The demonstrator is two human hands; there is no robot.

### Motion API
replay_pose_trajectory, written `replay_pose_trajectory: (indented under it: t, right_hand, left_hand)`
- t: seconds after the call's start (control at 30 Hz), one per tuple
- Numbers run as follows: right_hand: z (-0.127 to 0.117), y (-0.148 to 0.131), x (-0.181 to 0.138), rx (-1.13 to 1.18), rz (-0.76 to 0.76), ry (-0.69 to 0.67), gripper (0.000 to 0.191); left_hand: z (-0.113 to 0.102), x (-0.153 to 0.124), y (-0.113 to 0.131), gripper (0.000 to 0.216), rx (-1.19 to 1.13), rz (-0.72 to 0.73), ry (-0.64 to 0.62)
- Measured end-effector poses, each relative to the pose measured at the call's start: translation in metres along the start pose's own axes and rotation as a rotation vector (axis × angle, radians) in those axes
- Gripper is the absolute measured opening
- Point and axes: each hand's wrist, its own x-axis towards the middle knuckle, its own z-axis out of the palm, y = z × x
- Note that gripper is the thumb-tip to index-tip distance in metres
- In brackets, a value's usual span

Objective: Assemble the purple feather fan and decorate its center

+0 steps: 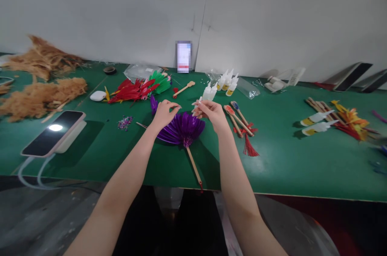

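A purple feather fan [186, 127] lies on the green table in front of me, its wooden handle pointing toward the near edge. My left hand [165, 115] is over the fan's upper left side, thumb and forefinger closed in a pinch. Whatever is between those fingertips is too small to tell. Above the fan's upper right edge, my right hand [209, 111] has its fingers pressed together; I cannot make out what they hold. Clear-white glue bottles [209, 92] stand just behind it. Tweezers [141, 125] and a little heap of purple sequins [125, 123] are left of the fan.
Red feathers [133, 90] and green feathers [159, 82] lie at back left, near tan fibre bundles [45, 92]. A phone [54, 133] rests at left with cables. Small painted wooden handles [237, 121] with a red tassel [250, 147] lie right. Two glue bottles [317, 123] are farther right.
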Motion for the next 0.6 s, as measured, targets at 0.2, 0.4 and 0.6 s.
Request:
replay_pose_trajectory:
  t: [0.2,0.4,0.6]
  right_hand:
    - [0.000,0.004,0.002,-0.043,-0.032,0.073,0.043]
    - [0.008,-0.002,0.001,-0.124,-0.099,0.091,0.043]
    - [0.009,0.001,-0.036,-0.245,-0.264,0.184,0.029]
  left_hand:
    - [0.000,-0.001,0.001,0.018,0.073,0.035,-0.088]
    - [-0.007,0.002,0.011,0.029,0.177,0.111,-0.131]
    - [-0.003,0.006,0.021,0.032,0.212,0.109,-0.160]
